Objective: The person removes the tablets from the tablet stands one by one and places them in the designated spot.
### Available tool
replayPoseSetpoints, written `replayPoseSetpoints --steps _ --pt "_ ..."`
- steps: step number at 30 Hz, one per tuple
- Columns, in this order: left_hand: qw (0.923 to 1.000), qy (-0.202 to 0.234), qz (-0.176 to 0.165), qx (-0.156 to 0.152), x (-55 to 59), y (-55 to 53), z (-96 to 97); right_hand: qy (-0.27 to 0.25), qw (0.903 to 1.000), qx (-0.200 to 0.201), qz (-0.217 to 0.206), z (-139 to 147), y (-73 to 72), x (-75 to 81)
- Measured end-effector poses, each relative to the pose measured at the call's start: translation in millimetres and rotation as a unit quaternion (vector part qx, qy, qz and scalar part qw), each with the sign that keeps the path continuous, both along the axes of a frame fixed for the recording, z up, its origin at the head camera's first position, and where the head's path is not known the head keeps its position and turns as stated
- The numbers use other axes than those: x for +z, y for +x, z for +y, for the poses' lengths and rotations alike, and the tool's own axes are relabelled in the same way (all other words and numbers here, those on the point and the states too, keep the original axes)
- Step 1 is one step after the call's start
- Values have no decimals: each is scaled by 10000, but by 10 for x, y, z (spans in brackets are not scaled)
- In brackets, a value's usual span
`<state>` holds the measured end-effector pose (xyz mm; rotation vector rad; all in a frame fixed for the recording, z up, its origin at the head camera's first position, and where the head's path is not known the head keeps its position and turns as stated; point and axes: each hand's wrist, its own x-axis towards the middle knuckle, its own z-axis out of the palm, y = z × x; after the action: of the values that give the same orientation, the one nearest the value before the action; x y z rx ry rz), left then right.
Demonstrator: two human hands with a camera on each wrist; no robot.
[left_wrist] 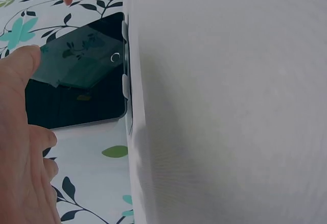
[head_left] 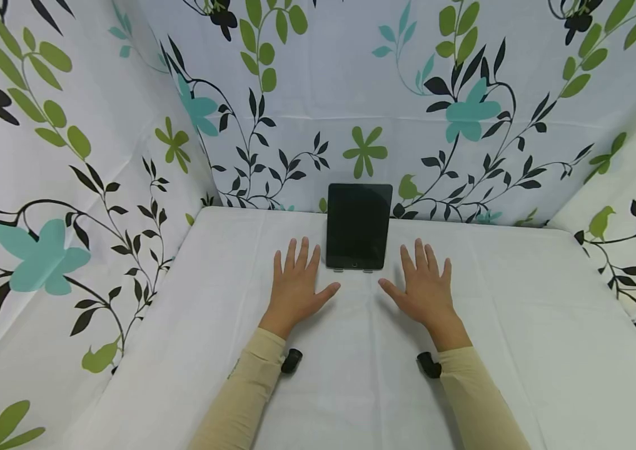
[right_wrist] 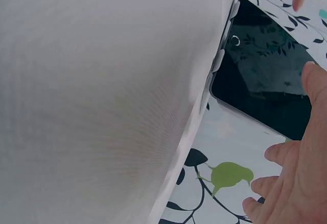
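Note:
A dark tablet [head_left: 359, 226] with a blank screen stands upright at the far side of the white table, held at its lower edge by two small clips of a stand. To its left, my left hand [head_left: 297, 284] is spread palm down with straight fingers and holds nothing. My right hand [head_left: 423, 286] mirrors it on the right side, fingers and thumb spread. Both thumbs point inward below the tablet. In the left wrist view the tablet [left_wrist: 82, 76] shows a round home button, and the left thumb overlaps its edge. The right wrist view shows the tablet [right_wrist: 263, 68] beyond the right thumb.
A white cloth [head_left: 374, 375] covers the table. Behind it and at both sides hang white curtains [head_left: 295, 144] printed with leaves, flowers and birds. Each forearm wears a beige sleeve, with a small black wrist camera [head_left: 292, 361] on the inner side.

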<state>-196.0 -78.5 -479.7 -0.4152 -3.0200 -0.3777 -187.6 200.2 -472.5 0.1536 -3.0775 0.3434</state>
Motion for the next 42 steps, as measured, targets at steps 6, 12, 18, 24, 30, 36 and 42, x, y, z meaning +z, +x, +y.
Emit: replayPoseSetpoints --steps 6,12,18,24,30,36,42 --pt "9975 685 75 -145 -34 -104 6 -503 9974 30 524 39 -57 5" --pt "9691 2456 92 -188 33 -161 35 -1637 9808 -3 1062 -33 -104 57" --pt "9192 3936 -83 -141 161 -189 129 -2408 9604 -196 1392 -97 -197 125" --pt "8647 5017 -164 -161 234 -260 214 -2951 9416 -316 1591 -129 -330 189" --pt "8094 5860 -356 126 221 -356 290 -3571 9226 -462 1381 -184 -433 179" --pt "7813 6207 -473 457 191 -409 348 -3787 9158 -567 1210 -252 -496 84" --pt "7855 6124 -682 570 97 -409 372 -3934 9114 -546 1079 -300 -502 -33"
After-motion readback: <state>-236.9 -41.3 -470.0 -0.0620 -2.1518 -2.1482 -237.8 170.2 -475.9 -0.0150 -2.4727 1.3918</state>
